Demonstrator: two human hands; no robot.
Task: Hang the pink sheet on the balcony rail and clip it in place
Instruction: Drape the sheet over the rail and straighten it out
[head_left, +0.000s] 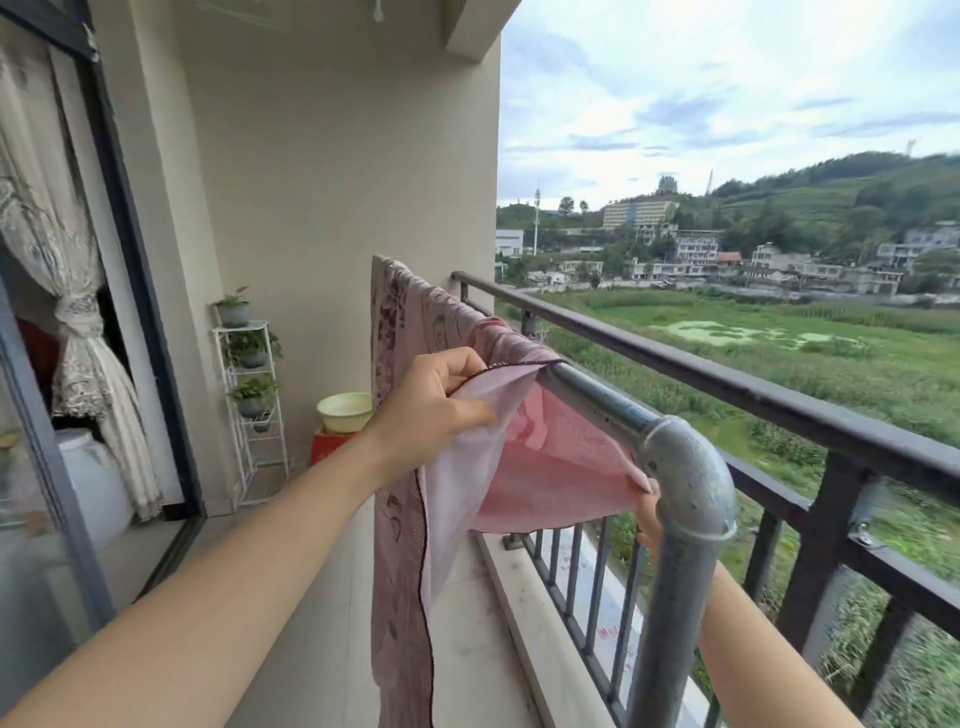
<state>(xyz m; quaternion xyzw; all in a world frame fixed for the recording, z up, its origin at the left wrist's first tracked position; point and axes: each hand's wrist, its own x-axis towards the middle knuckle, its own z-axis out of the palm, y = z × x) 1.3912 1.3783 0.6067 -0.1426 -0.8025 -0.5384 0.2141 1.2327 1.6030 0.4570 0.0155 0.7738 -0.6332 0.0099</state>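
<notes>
pink sheet (545, 457) draped over pipe rail (597, 402) | left hand (431, 410) fingers pinch its hem | right hand (649, 514) fingers, half hidden behind pipe, grip its corner

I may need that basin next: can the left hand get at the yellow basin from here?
Probably not. The left hand grips the pink sheet at the grey pipe rail, and the yellow basin sits well beyond it on a red box by the far wall; reaching it likely means stepping forward.
</notes>
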